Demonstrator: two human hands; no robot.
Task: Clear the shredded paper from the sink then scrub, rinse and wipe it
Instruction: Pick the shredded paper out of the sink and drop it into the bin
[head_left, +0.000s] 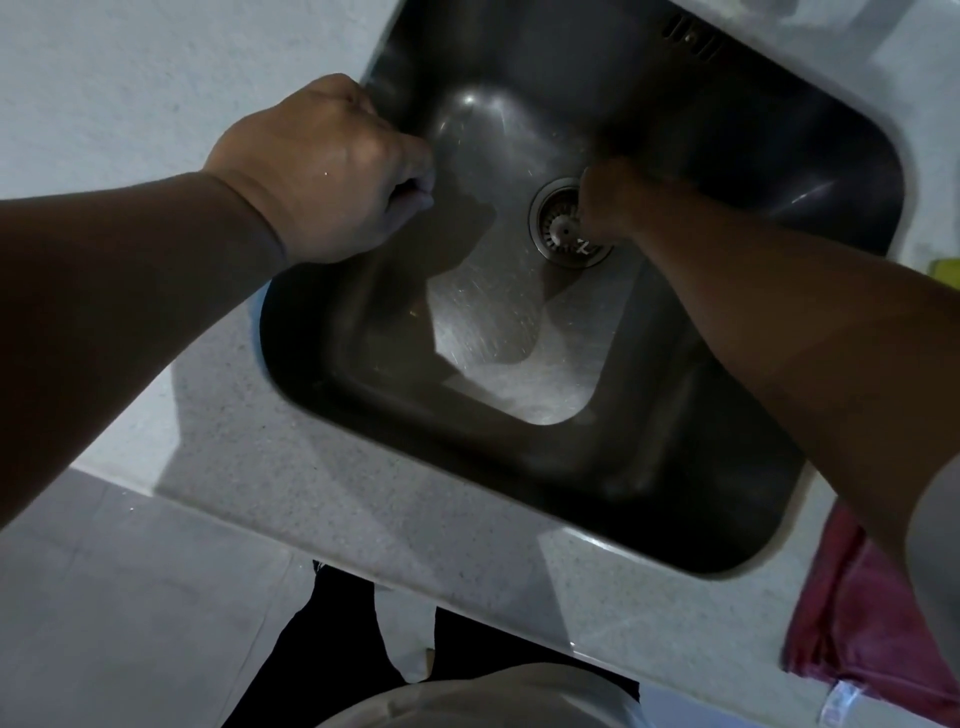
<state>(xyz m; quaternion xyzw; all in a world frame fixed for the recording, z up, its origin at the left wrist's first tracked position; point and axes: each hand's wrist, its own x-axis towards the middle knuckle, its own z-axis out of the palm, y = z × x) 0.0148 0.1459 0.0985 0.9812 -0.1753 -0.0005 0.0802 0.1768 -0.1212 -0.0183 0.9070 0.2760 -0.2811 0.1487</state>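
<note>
Left hand (332, 171) fisted at the sink (571, 493) rim, ten o'clock; right hand (610, 200) at the drain strainer (556, 223), grip unclear; basin floor open toward six.

One sink (519, 467) is counted. In the sink's floor one drain (550, 234) is seen, and one small white scrap of paper (584, 245) on it. Two hands are counted over the sink: a left hand (332, 166) and a right hand (608, 202). One red cloth (872, 623) is seen right of the sink.
</note>
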